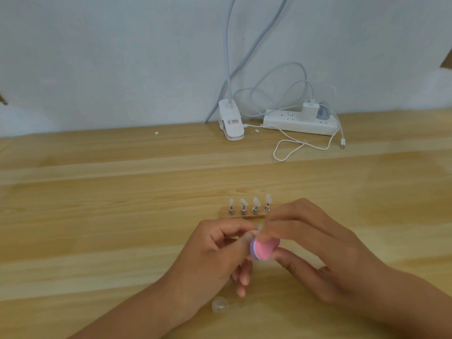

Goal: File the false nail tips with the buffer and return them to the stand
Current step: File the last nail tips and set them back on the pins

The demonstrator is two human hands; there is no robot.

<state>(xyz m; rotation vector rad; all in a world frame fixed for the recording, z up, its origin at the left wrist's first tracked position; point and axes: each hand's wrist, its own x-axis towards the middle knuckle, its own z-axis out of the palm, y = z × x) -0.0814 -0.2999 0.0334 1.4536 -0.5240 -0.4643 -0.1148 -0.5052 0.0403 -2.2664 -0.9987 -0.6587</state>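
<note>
Two hands meet in the middle of the wooden surface [122, 192], on the near side. The right hand [318, 253] pinches the buffer [265, 249] between its thumb below and its fingers on top. The buffer is a small, fat block. It is pink on the side we see, with a purple and white stripe along its left edge.

The left hand [217, 253] has its fingers curled in. Its thumb and first finger pinch a held nail tip [259, 227]. This tip is tiny, pale and see-through, and it pokes up just above the buffer, touching it. It is blurry, so its shape is hard to tell.

Just beyond the hands is the stand [241, 214], a short wooden bar. Four shiny metal pegs stick up from it in a row. Each peg has a whitish nail tip [255, 201] on top, a bit tilted. The right end of the stand is hidden by the right hand.

A small clear round thing [219, 305] lies on the surface near the left wrist.

Far back by the wall are a white lamp clip [231, 122], a white power strip [299, 123] with a plug block in it, and a looping white cable [291, 149].
</note>
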